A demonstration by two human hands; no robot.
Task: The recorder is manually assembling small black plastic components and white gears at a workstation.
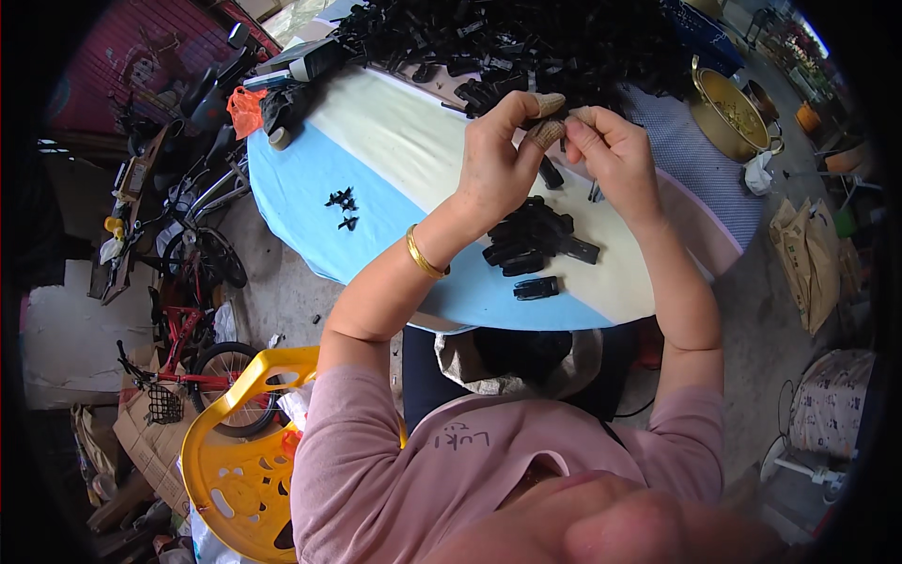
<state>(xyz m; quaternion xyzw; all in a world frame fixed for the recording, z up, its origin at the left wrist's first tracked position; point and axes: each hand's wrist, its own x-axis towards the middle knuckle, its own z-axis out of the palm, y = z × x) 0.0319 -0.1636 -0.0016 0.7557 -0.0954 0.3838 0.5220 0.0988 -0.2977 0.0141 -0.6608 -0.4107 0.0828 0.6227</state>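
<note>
Above the table, my left hand (500,158) and my right hand (615,160) meet at the fingertips. Tan covers wrap the thumb and forefinger of my left hand, which pinch a small black plastic part, mostly hidden by the fingers. My right hand is closed in a pinch against the left thumb tip; whatever it grips is hidden. Under the hands lies a small pile of black plastic parts (536,235), with one separate black part (536,289) nearer me. A large heap of black parts (583,47) covers the far side. Some tiny black pieces (346,205) lie at left.
The round table (376,132) wears a striped blue and cream cloth. An open pale sack (489,383) sits at my lap. A yellow plastic chair (225,461) stands at left, near a red bicycle (193,352). A gold-coloured pot (707,94) is at the far right.
</note>
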